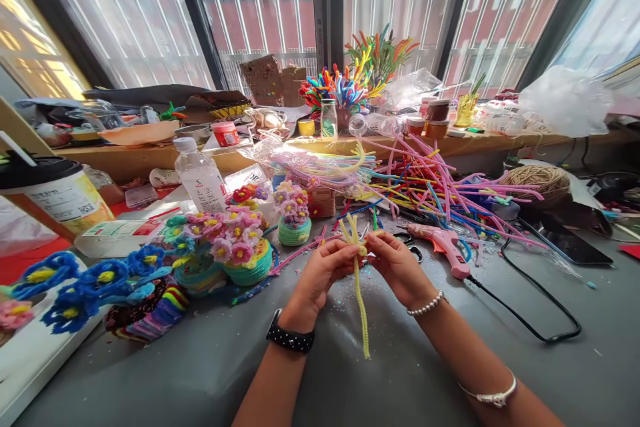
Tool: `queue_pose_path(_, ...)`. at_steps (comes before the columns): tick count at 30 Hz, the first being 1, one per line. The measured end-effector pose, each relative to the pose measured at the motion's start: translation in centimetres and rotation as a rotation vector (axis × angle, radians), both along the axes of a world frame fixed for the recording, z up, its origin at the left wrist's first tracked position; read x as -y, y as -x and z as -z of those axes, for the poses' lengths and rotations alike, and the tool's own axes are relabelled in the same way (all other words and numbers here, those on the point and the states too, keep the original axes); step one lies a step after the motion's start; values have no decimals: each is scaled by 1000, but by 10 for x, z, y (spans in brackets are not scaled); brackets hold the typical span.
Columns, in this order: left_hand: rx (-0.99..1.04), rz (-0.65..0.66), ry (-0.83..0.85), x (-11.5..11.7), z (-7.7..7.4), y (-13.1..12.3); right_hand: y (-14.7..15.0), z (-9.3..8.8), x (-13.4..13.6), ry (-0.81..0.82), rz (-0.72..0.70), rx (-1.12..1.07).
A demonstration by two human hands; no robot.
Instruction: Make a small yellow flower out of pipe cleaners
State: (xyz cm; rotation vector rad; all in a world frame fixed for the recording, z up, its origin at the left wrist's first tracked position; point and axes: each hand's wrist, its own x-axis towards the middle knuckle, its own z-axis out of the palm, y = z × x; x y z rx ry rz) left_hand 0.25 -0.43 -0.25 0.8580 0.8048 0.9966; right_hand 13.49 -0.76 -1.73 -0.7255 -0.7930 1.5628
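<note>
Between my two hands is a pale yellow pipe cleaner [361,310], bent at the top into several short loops or ends that fan upward, with one long tail hanging down. My left hand [327,267] pinches it from the left, thumb and fingers pressed together near the knot. From the right, my right hand [397,267] also pinches it, its fingertips at a small curled part. Behind the hands lie black-handled scissors [416,252], partly covered, and a pink glue gun [447,243] with a black cord.
Left stand pipe-cleaner flower pots [240,240], blue flowers [100,283], a plastic bottle [200,177] and a drink cup [50,197]. Loose pipe cleaners [430,173] pile up at the back. Right are a twine ball [536,183] and a phone [570,240]. Small bits litter the grey table [200,380].
</note>
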Motion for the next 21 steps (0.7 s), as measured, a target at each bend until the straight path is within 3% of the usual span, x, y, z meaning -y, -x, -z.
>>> queue_pose_path(6,-28,-12,-25,1,-1,-1,0,-2,1,-37,24,42)
queue_pose_path(12,-172,91,-89,-1,1,2,-6,-7,2,-234,81,523)
queue_pose_path(15,-193,125,-101,-1,2,1,-7,-8,3,-289,117,638)
queue_pose_path(21,-55,90,-64,0,3,-2,-1,-8,4,-246,140,484)
